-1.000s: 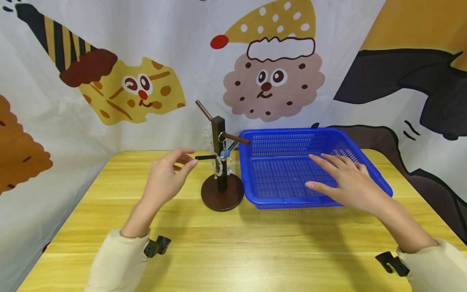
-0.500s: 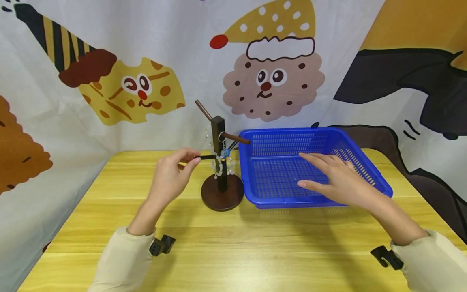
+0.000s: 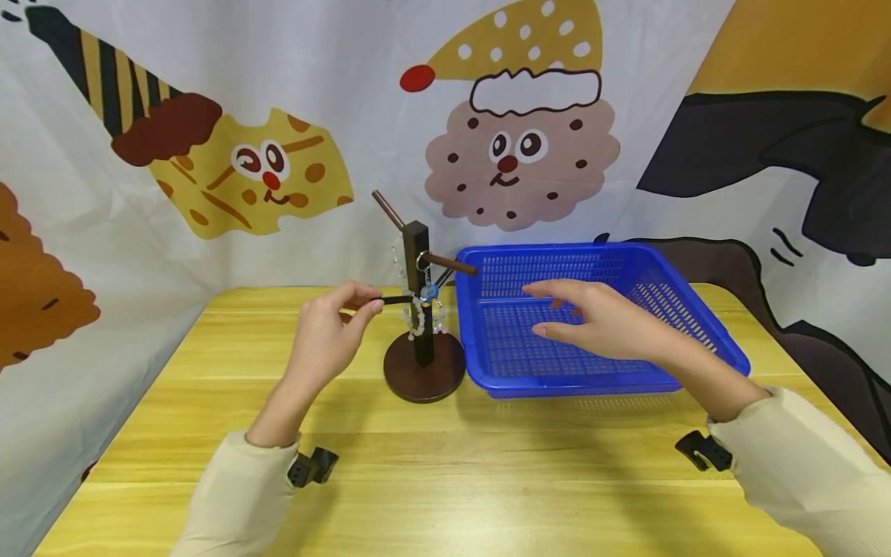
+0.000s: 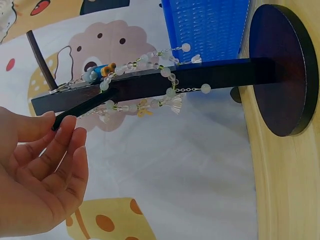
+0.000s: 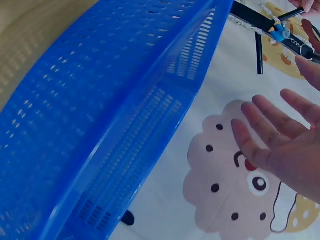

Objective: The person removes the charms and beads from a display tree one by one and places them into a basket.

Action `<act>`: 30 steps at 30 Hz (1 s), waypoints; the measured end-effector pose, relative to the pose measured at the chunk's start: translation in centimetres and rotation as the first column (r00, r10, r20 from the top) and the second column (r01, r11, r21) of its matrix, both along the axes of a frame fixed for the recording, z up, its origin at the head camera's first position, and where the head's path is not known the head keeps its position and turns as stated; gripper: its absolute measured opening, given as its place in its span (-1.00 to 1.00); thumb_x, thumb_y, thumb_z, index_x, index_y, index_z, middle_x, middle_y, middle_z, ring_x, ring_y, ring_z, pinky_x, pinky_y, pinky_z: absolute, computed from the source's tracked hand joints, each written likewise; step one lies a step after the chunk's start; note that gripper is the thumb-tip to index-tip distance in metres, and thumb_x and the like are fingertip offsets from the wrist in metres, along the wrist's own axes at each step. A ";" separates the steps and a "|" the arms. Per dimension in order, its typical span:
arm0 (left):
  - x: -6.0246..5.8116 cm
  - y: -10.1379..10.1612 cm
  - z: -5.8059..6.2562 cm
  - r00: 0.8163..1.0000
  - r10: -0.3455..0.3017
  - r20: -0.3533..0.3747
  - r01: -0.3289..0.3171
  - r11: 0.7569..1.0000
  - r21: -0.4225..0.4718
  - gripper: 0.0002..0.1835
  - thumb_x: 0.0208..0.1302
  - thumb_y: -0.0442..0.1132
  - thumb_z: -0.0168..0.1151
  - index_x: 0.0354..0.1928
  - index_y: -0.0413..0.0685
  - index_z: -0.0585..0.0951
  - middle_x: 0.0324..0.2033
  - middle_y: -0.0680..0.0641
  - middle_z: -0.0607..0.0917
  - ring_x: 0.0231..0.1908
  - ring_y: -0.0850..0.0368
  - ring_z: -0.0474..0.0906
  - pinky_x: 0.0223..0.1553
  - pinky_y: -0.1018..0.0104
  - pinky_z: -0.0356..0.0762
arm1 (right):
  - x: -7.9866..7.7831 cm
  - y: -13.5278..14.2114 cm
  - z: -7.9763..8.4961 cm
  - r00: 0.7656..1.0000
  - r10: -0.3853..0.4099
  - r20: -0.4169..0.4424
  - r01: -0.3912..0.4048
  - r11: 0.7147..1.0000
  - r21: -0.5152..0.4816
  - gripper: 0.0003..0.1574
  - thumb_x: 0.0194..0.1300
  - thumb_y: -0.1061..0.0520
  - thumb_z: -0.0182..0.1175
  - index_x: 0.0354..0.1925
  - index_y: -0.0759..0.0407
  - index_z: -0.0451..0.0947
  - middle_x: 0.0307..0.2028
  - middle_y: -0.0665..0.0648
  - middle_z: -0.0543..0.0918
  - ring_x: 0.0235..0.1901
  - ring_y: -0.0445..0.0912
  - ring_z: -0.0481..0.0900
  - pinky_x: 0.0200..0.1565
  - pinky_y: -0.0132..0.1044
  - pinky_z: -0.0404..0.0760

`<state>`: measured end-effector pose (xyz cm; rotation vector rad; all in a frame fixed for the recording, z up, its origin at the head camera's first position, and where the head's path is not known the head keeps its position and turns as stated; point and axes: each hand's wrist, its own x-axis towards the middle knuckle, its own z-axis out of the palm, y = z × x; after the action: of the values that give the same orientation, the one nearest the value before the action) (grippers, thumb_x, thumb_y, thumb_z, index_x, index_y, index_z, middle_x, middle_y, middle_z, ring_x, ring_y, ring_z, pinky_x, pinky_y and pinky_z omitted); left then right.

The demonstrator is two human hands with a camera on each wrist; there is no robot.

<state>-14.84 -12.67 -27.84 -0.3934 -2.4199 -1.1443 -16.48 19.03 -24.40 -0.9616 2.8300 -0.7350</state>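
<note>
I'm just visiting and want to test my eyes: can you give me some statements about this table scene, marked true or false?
1. The left hand pinches a black peg of the stand. True.
2. The basket is red. False: it is blue.
3. The right hand grips the beads. False: it hovers open over the basket, holding nothing.
4. Beads hang on the stand. True.
5. The stand lies on its side. False: it stands upright on its round base.
</note>
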 end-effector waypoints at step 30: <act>-0.2 -0.1 0.1 0.996 -0.020 0.086 0.020 1.000 0.001 -0.87 0.25 -0.31 0.17 -0.25 -0.24 0.61 -0.35 -0.15 0.68 -0.22 -0.04 0.58 -0.23 0.08 0.53 | -4.3 -9.0 0.0 0.985 0.032 0.168 -0.007 0.989 -0.146 -0.58 0.20 0.13 0.22 0.02 0.27 0.48 -0.17 0.15 0.60 -0.19 0.00 0.56 -0.24 -0.16 0.52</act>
<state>-15.00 -12.78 -27.74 -0.3765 -2.4954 -1.1925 -20.76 9.99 -24.40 -0.8965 2.6472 -0.9818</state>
